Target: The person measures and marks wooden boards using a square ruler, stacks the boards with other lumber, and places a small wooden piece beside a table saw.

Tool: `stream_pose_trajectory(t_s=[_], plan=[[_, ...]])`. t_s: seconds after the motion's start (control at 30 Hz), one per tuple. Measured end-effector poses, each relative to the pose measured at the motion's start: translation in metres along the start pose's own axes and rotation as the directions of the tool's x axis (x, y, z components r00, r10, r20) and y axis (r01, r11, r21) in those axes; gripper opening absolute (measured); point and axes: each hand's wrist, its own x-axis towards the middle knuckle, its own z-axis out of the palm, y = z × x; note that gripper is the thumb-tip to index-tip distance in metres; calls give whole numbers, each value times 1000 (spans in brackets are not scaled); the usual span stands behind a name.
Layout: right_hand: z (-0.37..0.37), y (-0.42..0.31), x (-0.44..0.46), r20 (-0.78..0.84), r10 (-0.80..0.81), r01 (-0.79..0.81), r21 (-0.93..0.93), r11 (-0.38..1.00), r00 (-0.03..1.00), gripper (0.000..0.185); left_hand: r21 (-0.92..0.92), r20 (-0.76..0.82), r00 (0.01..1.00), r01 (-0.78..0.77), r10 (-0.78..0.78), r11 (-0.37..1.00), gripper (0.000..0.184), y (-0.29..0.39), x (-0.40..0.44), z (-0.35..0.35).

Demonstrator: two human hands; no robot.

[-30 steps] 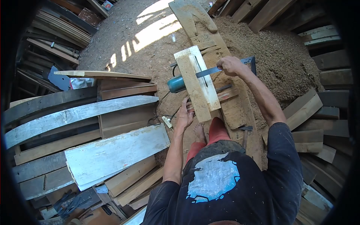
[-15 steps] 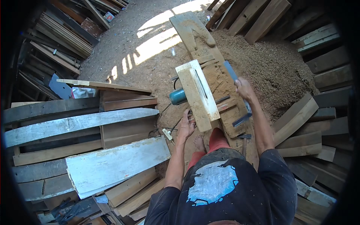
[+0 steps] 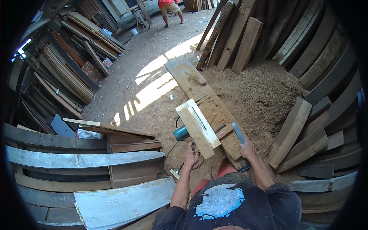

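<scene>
My right hand [image 3: 248, 149] is closed around a long blue-grey metal bar [image 3: 238, 133], over the near right edge of a sawdust-covered workbench plank [image 3: 230, 115]. A dark blue piece [image 3: 243, 168] shows below the hand, and I cannot tell whether it is one with the bar. My left hand [image 3: 192, 155] has its fingers curled beside the near end of a pale wooden board with a slot [image 3: 196, 124]. What those fingers hold, if anything, is hidden. A green motor housing [image 3: 181, 133] sticks out from under the board's left side, with a cable [image 3: 171, 149] nearby.
A heap of wood shavings [image 3: 264, 82] lies right of the plank. Timber boards [image 3: 245, 46] lean at the back right, and more planks [image 3: 299, 134] lie stacked at right. White-painted boards [image 3: 126, 199] are piled at left. A person in shorts [image 3: 171, 9] stands far off.
The view has tilted up, bringing the distant person into sight. My right hand has drawn the metal bar back towards my body. My left hand stays beside the slotted board's near end.
</scene>
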Motion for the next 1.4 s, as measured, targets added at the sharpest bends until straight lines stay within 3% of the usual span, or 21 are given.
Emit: stream_pose_trajectory(t_s=[0.07, 0.17, 0.27, 0.37, 0.47, 0.57, 0.67, 0.77, 0.87, 0.97, 1.07, 1.17, 1.37, 1.4], plan=[[-2, 8, -3, 95, 12, -22, 106, 994, 995, 37, -17, -5, 1000, 7, -7, 1000, 69, 0, 1, 0], [7, 24, -1, 107, 48, -54, 49, 997, 993, 39, -15, -11, 1000, 13, -14, 1000, 66, 9, -1, -2], [19, 60, 5, 55, -26, 20, 106, 994, 998, 31, 2, -11, 1000, -5, 5, 1000, 65, 19, -2, -6], [11, 108, 10, 146, -145, 90, 328, 941, 979, 22, -8, 24, 1000, 5, -5, 1000, 64, 21, 0, -8], [-9, 150, -3, 233, -79, 12, 278, 961, 969, 28, -20, 5, 999, -44, 45, 999, 63, 14, 0, -6], [-16, 177, -29, 329, 118, -199, 224, 954, 937, 28, -145, 21, 999, -33, 36, 989, 63, 17, 0, -5], [3, 205, -51, 320, 187, -255, 184, 949, 929, 26, 81, 25, 997, -76, 75, 994, 64, 51, -3, -20], [51, 240, -66, 110, 115, -137, 216, 967, 987, 23, 76, 27, 995, -94, 92, 993, 66, 48, -3, -20], [11, 168, -106, -29, 315, -293, 298, 909, 949, 22, 60, 42, 998, -59, 56, 996, 67, 32, -2, -15], [7, 146, -116, -92, 419, -399, 178, 899, 903, 26, 89, 37, 998, -56, 53, 994, 67, 41, -5, -18], [-3, 130, -121, -43, 474, -464, 139, 875, 880, 28, -19, 31, 995, -91, 91, 996, 69, -27, 7, 3], [-17, 118, -128, -8, 486, -483, 113, 869, 874, 33, -118, 31, 992, -115, 119, 986, 71, -22, 6, 3], [0, 146, -136, 26, 424, -424, 9, 906, 906, 38, 151, 20, 997, -78, 75, 985, 74, 21, -1, -12], [2, 150, -141, 16, 417, -417, -38, 908, 909, 38, 91, 27, 996, -84, 81, 992, 74, -4, 2, -6]])
